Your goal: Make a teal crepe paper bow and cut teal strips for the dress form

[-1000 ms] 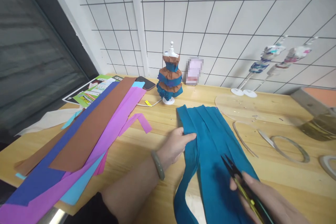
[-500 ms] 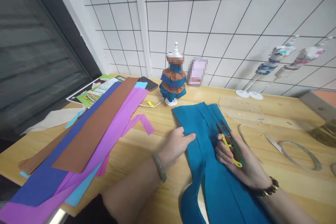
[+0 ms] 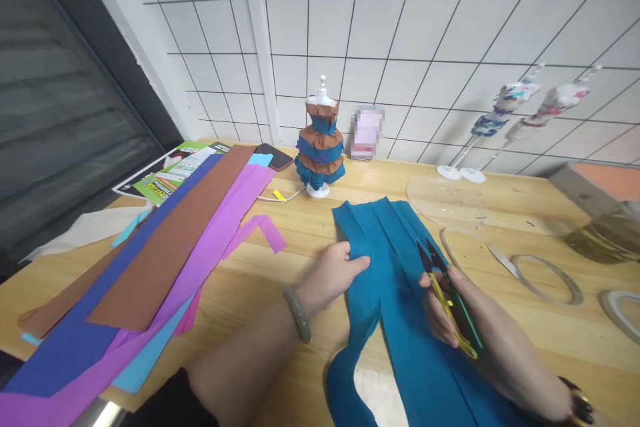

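Note:
Teal crepe-like sheets (image 3: 400,267) lie on the wooden table, with a partly separated strip curling at their lower left. My left hand (image 3: 335,273) grips the left edge of the teal material, thumb on top and fingers underneath. Yellow and green thread snips (image 3: 453,307) are held in my right hand (image 3: 475,320), their dark blades apart and pointing away over the right part of the sheets. Behind the material stands a small dress form (image 3: 321,147) wearing brown, teal and blue ruffles.
Brown (image 3: 170,240), blue and purple strips lie at the left, beside printed papers (image 3: 170,177) and a dark phone (image 3: 275,157). Two more small forms (image 3: 505,113) stand at the back right. Tape rings (image 3: 550,280) and a box (image 3: 600,190) are at the right.
My right hand has moved slightly right and toward me with the snips, turning them a little. My left hand keeps its grip. The whole view has shifted slightly.

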Demonstrator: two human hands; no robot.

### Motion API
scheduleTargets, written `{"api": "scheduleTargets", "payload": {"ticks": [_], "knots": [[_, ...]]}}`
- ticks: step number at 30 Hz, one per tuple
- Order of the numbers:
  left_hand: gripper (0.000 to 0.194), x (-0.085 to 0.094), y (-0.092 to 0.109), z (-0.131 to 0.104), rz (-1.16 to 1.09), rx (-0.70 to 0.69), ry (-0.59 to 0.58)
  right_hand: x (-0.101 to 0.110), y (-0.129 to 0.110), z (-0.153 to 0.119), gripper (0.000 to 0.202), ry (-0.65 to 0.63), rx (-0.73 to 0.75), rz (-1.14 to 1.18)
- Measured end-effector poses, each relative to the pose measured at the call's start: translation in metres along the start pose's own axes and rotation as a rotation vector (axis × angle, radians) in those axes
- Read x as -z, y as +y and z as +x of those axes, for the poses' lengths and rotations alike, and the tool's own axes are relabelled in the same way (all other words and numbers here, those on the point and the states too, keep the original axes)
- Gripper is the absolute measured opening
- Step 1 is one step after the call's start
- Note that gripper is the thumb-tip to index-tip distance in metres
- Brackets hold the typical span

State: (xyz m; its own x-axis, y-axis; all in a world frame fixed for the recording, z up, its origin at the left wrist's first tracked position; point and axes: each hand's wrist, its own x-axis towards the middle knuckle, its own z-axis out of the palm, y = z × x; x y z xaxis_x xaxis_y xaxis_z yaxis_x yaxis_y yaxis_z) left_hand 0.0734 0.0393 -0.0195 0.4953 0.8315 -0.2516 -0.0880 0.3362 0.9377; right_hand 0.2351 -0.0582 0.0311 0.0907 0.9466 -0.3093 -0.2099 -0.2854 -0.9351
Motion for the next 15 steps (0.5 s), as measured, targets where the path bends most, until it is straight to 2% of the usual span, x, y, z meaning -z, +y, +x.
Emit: {"api": "scheduleTargets", "payload": {"ticks": [4,7,10,13,15], "knots": [[0.028,0.002,-0.003,0.0,-0.011,-0.025,-0.029,0.004,-0.039,-0.002,0.046,-0.062,-0.015,-0.454],[0.029,0.002,-0.004,0.0,-0.019,-0.031,-0.036,0.011,-0.058,0.007,0.047,-0.154,-0.074,-0.557],[0.028,0.001,-0.003,0.001,-0.018,-0.035,-0.046,0.012,-0.055,0.02,0.043,-0.171,-0.085,-0.35],[0.025,0.001,-0.004,0.001,-0.02,-0.029,-0.035,0.0,-0.035,0.029,0.04,-0.182,-0.085,-0.023],[0.024,0.001,-0.005,0.002,-0.044,-0.021,-0.019,-0.011,-0.017,0.033,0.038,-0.188,-0.067,0.116]]}}
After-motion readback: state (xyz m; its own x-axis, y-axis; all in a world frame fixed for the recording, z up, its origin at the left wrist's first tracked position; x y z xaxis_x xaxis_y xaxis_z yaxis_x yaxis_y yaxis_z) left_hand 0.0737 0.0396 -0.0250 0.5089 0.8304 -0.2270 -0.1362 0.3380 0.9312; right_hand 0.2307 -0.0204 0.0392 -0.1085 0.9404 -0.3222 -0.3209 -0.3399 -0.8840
